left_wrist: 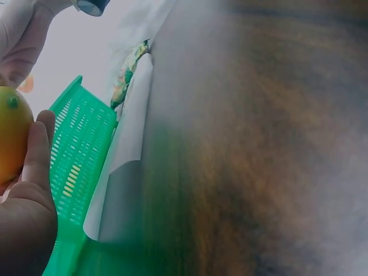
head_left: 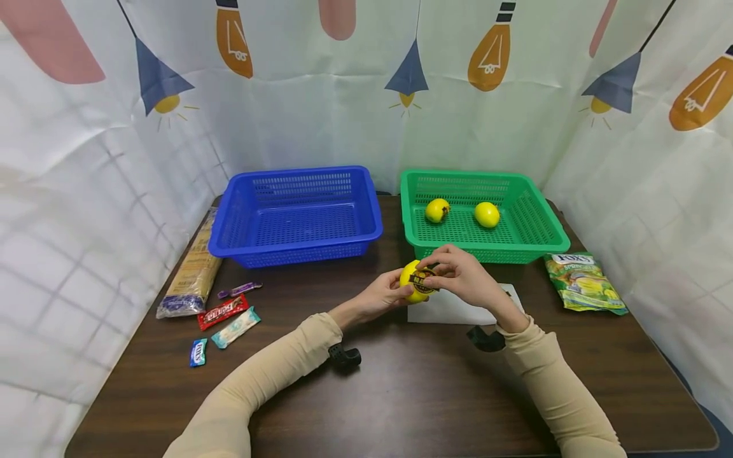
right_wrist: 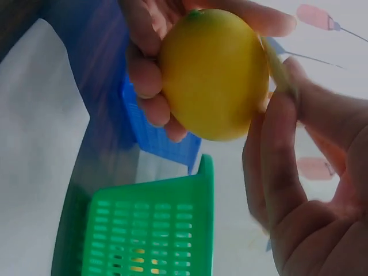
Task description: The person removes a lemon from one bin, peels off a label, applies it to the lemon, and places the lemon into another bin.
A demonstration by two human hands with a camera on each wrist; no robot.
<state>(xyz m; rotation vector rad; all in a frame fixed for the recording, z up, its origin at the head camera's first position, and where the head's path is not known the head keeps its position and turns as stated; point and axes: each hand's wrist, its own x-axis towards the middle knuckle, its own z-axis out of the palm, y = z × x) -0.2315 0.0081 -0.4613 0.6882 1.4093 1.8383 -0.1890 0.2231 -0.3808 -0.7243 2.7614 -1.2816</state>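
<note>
My left hand [head_left: 379, 298] holds a yellow lemon-like fruit [head_left: 406, 275] above the table, in front of the green basket. In the right wrist view its fingers cup the fruit [right_wrist: 213, 75] from the far side. A dark round label with gold print [head_left: 422, 284] lies against the fruit's side facing me. My right hand [head_left: 466, 280] pinches the label's edge between thumb and index finger; that thin edge [right_wrist: 280, 70] stands against the fruit in the right wrist view. Beneath the right hand lies a white sheet [head_left: 441, 314], partly covered by it, with a small dark mark near its right corner.
Two yellow fruits [head_left: 487, 215] sit in the green basket [head_left: 550, 238]. Left of it stands a blue basket [head_left: 294, 251]. At the left lie a long noodle-like packet [head_left: 191, 273] and several small wrapped snacks [head_left: 223, 311]. A green candy bag [head_left: 585, 283] lies at right.
</note>
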